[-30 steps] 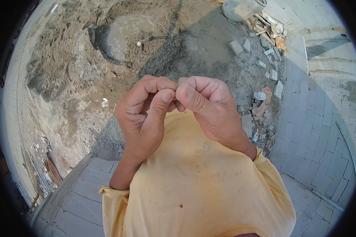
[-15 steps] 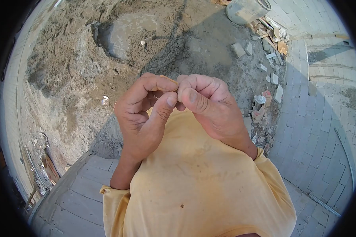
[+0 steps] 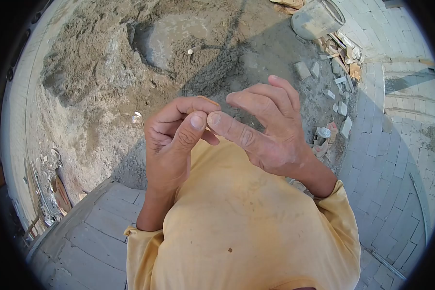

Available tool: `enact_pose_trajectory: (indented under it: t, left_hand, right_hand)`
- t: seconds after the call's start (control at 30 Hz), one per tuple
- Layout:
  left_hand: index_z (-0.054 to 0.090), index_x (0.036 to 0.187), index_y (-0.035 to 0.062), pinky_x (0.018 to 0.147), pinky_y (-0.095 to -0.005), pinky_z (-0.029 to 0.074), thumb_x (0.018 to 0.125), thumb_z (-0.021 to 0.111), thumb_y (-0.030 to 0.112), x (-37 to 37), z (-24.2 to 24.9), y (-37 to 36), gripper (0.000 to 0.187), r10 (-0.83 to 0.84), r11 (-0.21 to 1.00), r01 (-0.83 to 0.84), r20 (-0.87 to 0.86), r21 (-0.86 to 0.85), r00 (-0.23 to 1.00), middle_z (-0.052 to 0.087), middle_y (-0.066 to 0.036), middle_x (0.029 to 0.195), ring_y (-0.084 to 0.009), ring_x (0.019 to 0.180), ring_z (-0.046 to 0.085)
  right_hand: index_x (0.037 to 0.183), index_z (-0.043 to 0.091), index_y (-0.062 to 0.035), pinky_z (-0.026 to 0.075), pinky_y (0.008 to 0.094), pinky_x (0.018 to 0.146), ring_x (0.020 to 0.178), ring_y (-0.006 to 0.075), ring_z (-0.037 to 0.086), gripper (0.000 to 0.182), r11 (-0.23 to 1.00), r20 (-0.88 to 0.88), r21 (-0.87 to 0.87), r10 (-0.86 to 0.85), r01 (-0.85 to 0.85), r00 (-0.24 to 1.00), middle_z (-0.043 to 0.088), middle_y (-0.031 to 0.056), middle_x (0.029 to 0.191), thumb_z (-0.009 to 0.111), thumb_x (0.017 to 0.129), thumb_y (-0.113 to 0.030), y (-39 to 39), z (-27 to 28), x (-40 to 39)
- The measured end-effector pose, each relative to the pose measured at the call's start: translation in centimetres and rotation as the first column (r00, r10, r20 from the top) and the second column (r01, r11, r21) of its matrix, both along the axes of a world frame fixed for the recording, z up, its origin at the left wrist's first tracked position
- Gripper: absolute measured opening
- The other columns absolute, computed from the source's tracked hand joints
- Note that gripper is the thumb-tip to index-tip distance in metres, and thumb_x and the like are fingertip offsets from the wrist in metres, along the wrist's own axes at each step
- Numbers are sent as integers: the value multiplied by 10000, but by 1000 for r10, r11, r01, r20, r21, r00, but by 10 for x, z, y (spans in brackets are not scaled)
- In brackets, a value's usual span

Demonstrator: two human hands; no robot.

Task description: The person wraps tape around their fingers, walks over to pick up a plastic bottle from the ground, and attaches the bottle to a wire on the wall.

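Note:
Both bare hands are raised over my yellow shirt (image 3: pixel 256 208). My left hand (image 3: pixel 176 140) has its thumb and index finger pressed together, with the other fingers curled. A thin orange-brown strip (image 3: pixel 208 100) shows along the tip of that index finger; whatever is between thumb and finger is too small to make out. The thumb tip of my right hand (image 3: pixel 270 130) touches or nearly touches the left fingertips. Its fingers are spread apart and nothing is seen in them.
Ahead lies a heap of wet sand or mortar (image 3: pixel 92 77) with a watery hollow (image 3: pixel 174 38) and a short pale stick (image 3: pixel 194 50). A bucket (image 3: pixel 317 20), broken blocks (image 3: pixel 302 70) and a plastic cup (image 3: pixel 323 132) are at the right, beside a block wall (image 3: pixel 377 159).
My right hand has opened, its fingers lifting away from the left fingertips while the thumb stays close. The ground view has shifted slightly right and down.

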State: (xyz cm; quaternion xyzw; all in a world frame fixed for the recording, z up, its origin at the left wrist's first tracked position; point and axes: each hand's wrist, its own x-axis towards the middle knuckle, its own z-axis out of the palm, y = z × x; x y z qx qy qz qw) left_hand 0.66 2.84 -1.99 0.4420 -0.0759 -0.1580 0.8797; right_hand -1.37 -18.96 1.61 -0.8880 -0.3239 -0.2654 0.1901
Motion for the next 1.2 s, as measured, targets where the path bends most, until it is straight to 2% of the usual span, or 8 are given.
enact_pose_trajectory:
  t: [0.07,0.1,0.17,0.37,0.6,0.83,1.0,1.2]
  left_hand:
    - [704,1177,-47,728,-320,633,1110,675,227,0,1,5,284,15,999,-16,27,42,1000,737,-140,1114,-167,903,738]
    - [697,1182,-45,731,-318,632,1099,690,218,0,1,6,276,1,1000,-1,24,24,1000,736,-146,1119,-166,908,736]
    - [691,1187,-43,734,-317,632,1089,705,210,-2,3,7,271,-11,1000,11,21,5,1000,734,-152,1124,-165,912,735]
    - [628,1186,-15,790,-319,593,1047,747,161,-10,7,9,254,40,999,-45,143,30,989,714,-160,1101,-177,913,695]
    - [601,1186,10,923,-361,564,1016,760,91,-26,15,9,247,118,990,-132,238,46,964,696,-191,1117,-224,1040,679]
    - [587,1157,29,979,-418,583,1022,718,11,-27,8,7,189,143,945,-273,524,179,839,694,-209,1153,-274,1071,696]
    - [575,1118,33,975,-430,579,1012,718,19,-27,8,4,179,156,953,-265,514,146,843,681,-196,1137,-273,1067,684]
    - [538,1070,58,960,-404,561,983,724,29,-22,10,3,208,132,965,-229,516,129,846,624,-160,1122,-258,1069,654]
  right_hand:
    - [1332,798,-361,329,534,1226,1122,257,654,538,983,-36,-163,-87,80,996,702,25,1265,842,825,-187,1,7,-4]
    - [1332,798,-361,329,534,1226,1122,257,654,538,984,-35,-161,-84,77,996,702,25,1265,842,825,-187,0,8,-4]
    - [1389,740,-459,235,561,1277,1160,256,651,600,963,-12,-246,-118,111,993,688,11,1279,839,844,-228,-2,10,-4]
    - [1418,699,-509,216,587,1287,1181,266,648,777,945,69,-315,-70,88,995,670,5,1253,849,713,-219,-5,12,-5]
    - [1399,718,-461,212,601,1289,1164,268,652,809,940,75,-338,-29,52,997,652,13,1204,815,652,-166,-3,28,-11]
    - [1359,757,-382,224,589,1296,1131,242,666,630,947,18,-321,18,-11,1000,643,3,1145,847,771,-176,-5,40,-16]
    - [1328,781,-357,242,565,1297,1104,233,678,549,955,18,-296,35,-29,999,644,-6,1117,851,813,-182,-6,41,-16]
    - [1333,792,-320,338,570,1247,1100,253,679,530,973,-125,-210,76,-101,989,647,20,1120,829,826,-167,-6,45,-18]
